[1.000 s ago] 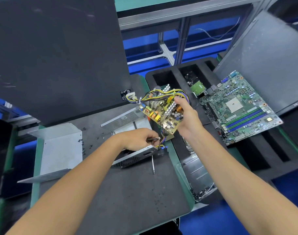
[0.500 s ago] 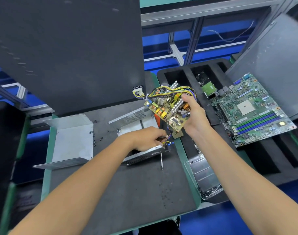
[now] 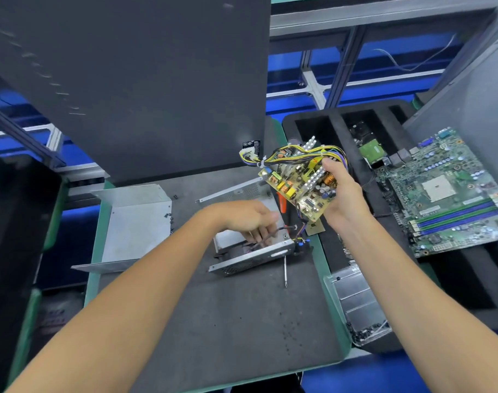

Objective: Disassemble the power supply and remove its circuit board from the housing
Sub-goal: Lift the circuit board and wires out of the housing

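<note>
Lifted circuit board (image 3: pixel 300 184) now in right hand (image 3: pixel 344 194).

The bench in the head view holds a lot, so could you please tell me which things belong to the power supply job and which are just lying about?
In the job:
circuit board, in the right hand
wire bundle
housing, left hand inside it
cover, already off
screwdriver

Lying about:
motherboard
foam tray
loose screws
</note>
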Available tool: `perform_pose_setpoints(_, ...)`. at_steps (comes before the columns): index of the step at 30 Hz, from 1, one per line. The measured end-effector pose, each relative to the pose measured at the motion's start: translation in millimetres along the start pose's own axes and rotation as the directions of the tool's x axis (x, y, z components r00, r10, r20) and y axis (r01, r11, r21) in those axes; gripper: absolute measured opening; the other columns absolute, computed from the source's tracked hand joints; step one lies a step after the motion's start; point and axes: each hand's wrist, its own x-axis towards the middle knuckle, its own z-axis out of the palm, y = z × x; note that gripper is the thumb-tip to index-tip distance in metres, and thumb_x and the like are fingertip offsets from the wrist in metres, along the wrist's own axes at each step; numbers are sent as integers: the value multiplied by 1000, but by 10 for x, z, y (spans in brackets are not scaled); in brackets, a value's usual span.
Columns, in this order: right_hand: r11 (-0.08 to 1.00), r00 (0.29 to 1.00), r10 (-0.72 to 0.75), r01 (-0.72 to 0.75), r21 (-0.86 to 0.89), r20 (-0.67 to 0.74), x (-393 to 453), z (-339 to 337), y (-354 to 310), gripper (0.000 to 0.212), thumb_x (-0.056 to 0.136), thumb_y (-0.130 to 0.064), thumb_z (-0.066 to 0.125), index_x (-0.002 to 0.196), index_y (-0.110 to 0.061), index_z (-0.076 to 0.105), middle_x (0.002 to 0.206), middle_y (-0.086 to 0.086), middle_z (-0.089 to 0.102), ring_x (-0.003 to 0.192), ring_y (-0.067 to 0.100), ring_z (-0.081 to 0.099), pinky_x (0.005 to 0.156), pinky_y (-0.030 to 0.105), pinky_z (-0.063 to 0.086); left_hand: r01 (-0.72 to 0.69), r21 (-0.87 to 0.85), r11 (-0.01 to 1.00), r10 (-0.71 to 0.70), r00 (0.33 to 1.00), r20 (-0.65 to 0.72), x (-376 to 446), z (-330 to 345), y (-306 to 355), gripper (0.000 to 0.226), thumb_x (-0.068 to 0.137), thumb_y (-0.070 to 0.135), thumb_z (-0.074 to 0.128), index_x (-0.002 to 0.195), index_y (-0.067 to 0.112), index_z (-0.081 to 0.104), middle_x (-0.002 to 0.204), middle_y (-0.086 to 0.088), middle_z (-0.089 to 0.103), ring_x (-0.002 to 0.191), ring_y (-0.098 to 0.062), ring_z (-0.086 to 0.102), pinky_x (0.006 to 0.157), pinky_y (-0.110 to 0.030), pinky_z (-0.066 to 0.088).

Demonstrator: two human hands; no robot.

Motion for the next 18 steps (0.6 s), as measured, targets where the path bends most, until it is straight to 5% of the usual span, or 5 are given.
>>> perform_pose_setpoints(3,1000,1000,12,-12,4,4,31,-3,22,59,80,-26,75,131,-5,54,121,14,67,103,33,68,85,50,55,-64,143,988,69,997,-30,7,-18,-59,16,91,5,52,92,4,69,81,-3,71,64,-12,60,66,-25,52)
perform_pose_setpoints(7,1000,1000,22,-22,-1,2,58,-2,43,59,80,-26,75,132,-6,53,121,14,67,104,32,68,86,49,55,-78,327,942,91,995,-26,96,52,-21,12,83,6,65,91,12,72,72,8,67,68,-17,64,66,-26,52)
perform_pose_setpoints(11,1000,1000,21,-21,-20,23,59,0,44,48,82,-25,73,123,-4,62,114,15,70,100,32,69,77,45,57,-112,407,906,145,988,-50,181,115,-21,9,84,8,68,90,13,70,67,14,57,57,4,52,53,-11,40)
perform_pose_setpoints(14,999,999,27,-27,-31,17,52,-11,50,49,82,-25,73,124,-4,60,115,16,69,100,33,69,78,46,58,-129,479,868,159,987,-21,204,133,2,8,83,7,66,87,14,69,77,4,63,70,-12,58,65,-23,45)
perform_pose_setpoints(18,999,999,48,-49,-25,-13,40,-18,85,57,81,-25,75,129,-3,54,118,17,67,100,35,69,80,51,57,-158,567,808,132,987,88,207,150,51,20,81,4,61,68,16,53,63,5,52,64,-18,48,60,-25,39)
